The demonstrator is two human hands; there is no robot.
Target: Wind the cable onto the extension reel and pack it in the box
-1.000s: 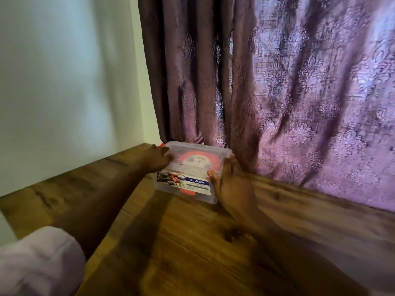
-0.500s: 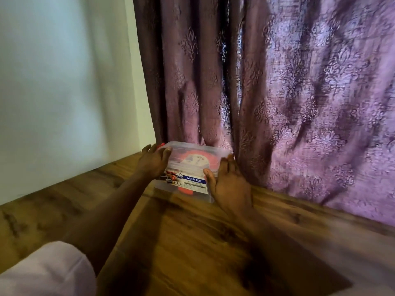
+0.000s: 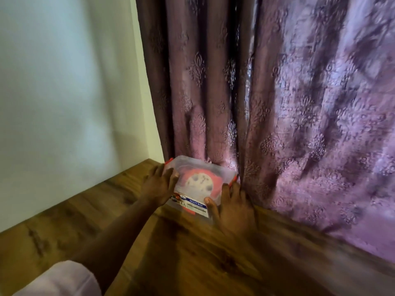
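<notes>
While blurred (seemingly lidded), the box (image 3: 199, 184) rests between both hands.

Setting: a home room.
Evidence: patterned purple curtain (image 3: 288, 103), wood-look floor (image 3: 192, 253), plain painted wall (image 3: 64, 92).

— Where does the box (image 3: 193, 190) sit?
— On the floor (image 3: 192, 253), in the corner, its far side against the curtain (image 3: 299, 124), with the wall (image 3: 64, 103) off to its left.
— And inside it?
— The reel (image 3: 199, 182), lying flat under the lid.
— The hands?
— The left hand (image 3: 159, 186) lies against the box's left end, the right hand (image 3: 232, 207) against its right end, just beside the curtain's hem. A sleeve (image 3: 59, 278) shows nearest, at the lower left.
</notes>
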